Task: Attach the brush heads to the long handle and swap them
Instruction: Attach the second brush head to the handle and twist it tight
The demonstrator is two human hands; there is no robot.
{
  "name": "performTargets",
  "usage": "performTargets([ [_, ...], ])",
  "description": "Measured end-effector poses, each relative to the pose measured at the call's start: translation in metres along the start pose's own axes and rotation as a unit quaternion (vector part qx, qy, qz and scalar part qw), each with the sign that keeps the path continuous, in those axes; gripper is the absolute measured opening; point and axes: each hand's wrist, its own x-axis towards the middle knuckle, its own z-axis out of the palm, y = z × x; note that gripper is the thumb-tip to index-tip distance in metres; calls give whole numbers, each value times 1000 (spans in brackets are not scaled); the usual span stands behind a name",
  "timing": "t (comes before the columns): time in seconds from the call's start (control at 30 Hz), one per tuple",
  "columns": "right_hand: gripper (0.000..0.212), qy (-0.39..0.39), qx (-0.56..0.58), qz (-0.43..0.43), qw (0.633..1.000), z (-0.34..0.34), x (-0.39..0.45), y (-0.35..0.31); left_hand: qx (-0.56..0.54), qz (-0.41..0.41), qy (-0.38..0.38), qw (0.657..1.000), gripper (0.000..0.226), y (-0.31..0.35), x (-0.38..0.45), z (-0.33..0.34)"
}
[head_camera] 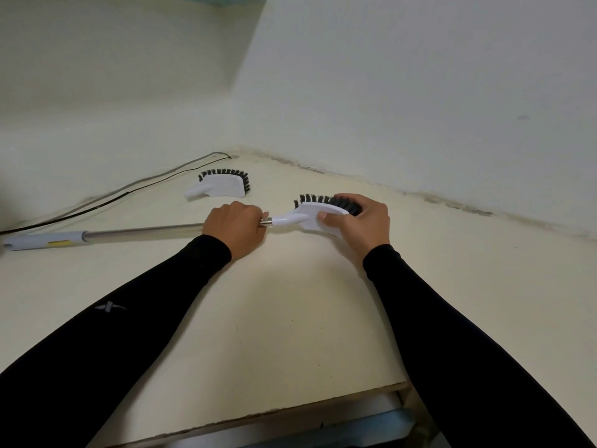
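Observation:
A long metal handle with a grey grip lies across the table, pointing right. My left hand is closed around its right end, where the metal tip meets the neck of a white brush head with black bristles. My right hand grips that brush head from the right, thumb on its white back and fingers over the bristles. A second white brush head with black bristles lies loose on the table behind, close to the wall corner.
The cream table sits in a wall corner; its front edge runs along the bottom of the view. A thin black cable trails from the corner off to the left, behind the handle.

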Motion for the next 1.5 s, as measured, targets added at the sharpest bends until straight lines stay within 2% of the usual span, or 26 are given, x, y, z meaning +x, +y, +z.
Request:
performTargets([
  [0.1, 36, 3, 0, -10, 1000, 1, -2, 0, -36, 4, -36, 999, 27, -3, 3, -5],
  [0.2, 38, 4, -2, -24, 1000, 2, -2, -2, -141, -4, -120, 983, 31, -10, 11, -18],
  [0.37, 38, 0, -10, -42, 999, 2, -2, -1, -324, 23, -301, 897, 17, -25, 27, -50],
  [0.47, 42, 4, 2, -56, 998, 3, -3, -4, -335, 19, -338, 879, 18, -29, 34, -56],
  [0.6, 47, 4, 36, -80, 996, 2, -5, -9, -306, -11, -388, 869, 36, -26, 42, -60],
  [0.73, 49, 4, 50, -94, 994, 3, -7, -10, -290, -55, -447, 844, 38, -17, 43, -58],
  [0.8, 49, 6, 50, -95, 994, 3, -8, -10, -261, -67, -424, 864, 44, -13, 41, -55],
  [0.93, 48, 15, 51, -95, 994, 1, -7, -9, -185, -17, -263, 947, 52, -7, 31, -44],
  [1.07, 44, -5, 41, -89, 995, 4, -8, -8, -109, 1, -146, 983, 42, -10, 17, -34],
  [1.3, 37, -25, 39, -64, 997, 3, -8, -9, -18, 17, -67, 997, 33, -8, 5, -25],
  [1.5, 29, -31, 37, -18, 999, 3, -10, -11, 8, 15, -12, 1000, 48, -4, -5, -13],
])
